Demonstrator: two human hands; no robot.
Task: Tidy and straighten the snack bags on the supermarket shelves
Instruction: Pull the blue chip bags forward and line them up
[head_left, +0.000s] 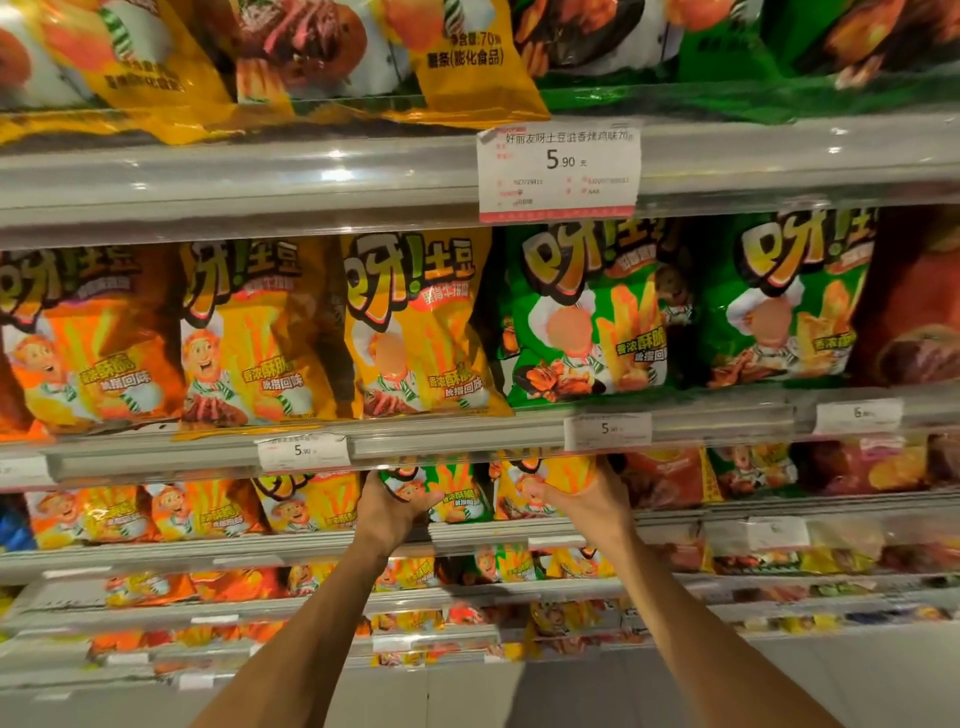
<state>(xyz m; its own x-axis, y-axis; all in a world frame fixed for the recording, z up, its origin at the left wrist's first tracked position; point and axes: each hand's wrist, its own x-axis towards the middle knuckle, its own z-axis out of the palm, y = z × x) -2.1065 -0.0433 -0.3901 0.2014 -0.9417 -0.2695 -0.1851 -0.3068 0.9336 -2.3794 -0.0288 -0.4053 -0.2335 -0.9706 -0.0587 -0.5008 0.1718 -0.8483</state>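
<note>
Left hand (387, 512) grips a green snack bag (457, 493), right hand (587, 499) a yellow bag (550, 483), fingers curled behind; price tag (558, 169) reads "5.90".

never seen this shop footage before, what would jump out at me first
The eye lands first on the row of bright snack bags at eye level: yellow bags in the middle, green bags to their right. Above them a large price tag reading 5.90 hangs on the shelf rail. Lower down, the left hand grips a green bag and the right hand a yellow bag.
</note>
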